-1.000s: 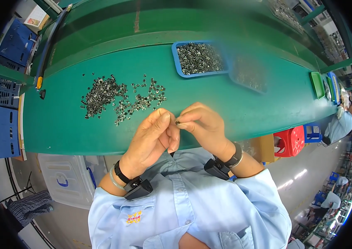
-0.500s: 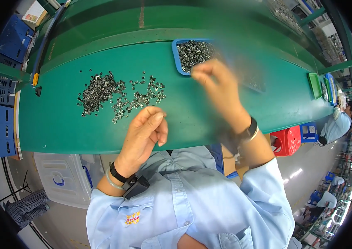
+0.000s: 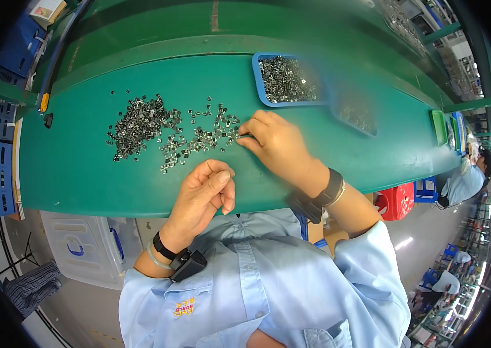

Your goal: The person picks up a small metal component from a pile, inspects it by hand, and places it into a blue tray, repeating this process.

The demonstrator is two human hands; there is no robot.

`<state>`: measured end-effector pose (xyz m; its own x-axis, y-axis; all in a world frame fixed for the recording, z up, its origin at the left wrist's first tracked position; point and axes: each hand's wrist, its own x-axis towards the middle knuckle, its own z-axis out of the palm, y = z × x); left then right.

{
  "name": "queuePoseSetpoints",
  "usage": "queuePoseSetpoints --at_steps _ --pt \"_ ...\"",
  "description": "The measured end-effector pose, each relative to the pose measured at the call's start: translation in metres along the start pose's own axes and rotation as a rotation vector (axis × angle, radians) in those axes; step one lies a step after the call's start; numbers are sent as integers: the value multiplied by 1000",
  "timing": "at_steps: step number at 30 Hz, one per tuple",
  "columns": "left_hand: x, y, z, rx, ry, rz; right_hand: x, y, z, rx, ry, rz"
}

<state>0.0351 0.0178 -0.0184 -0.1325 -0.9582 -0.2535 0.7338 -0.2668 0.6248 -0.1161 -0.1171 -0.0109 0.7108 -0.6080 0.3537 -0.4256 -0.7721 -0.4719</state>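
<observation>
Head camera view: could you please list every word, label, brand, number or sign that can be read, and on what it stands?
Light-blue shirt: yellow and red lettering on the chest; its words are not copied here.
Whitish printed item, upper left: too small to read.
Small shiny parts: no readable marks.

The shirt (image 3: 219, 284) is light blue, with wide sleeves (image 3: 367, 255), a buttoned front placket (image 3: 248, 272) and small yellow and pink embroidery (image 3: 184, 307) on the chest, while each wrist (image 3: 177, 233) carries a black strap (image 3: 163, 247), a boxy dark device (image 3: 190, 265) and a thin pale bangle (image 3: 155, 260).
</observation>
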Motion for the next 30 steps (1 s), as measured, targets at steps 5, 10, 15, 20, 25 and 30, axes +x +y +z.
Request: queuePoseSetpoints --at_steps 5,10,15,20,25,30 --pt "1 3 1 8 -9 -3 -4 7 -2 59 9 -13" --pt "7 6 18 117 98 -21 -17 -5 -31 329 -88 129" --pt "15 7 30 211 71 -33 -24 -16 -46 433 -113 42" --pt "18 3 31 126 -36 -36 -28 -24 -43 435 30 15" --pt "16 -4 37 51 -20 3 -36 -30 -34 430 130 40" --pt "13 -10 37 78 9 62 -44 -35 -30 424 189 37"
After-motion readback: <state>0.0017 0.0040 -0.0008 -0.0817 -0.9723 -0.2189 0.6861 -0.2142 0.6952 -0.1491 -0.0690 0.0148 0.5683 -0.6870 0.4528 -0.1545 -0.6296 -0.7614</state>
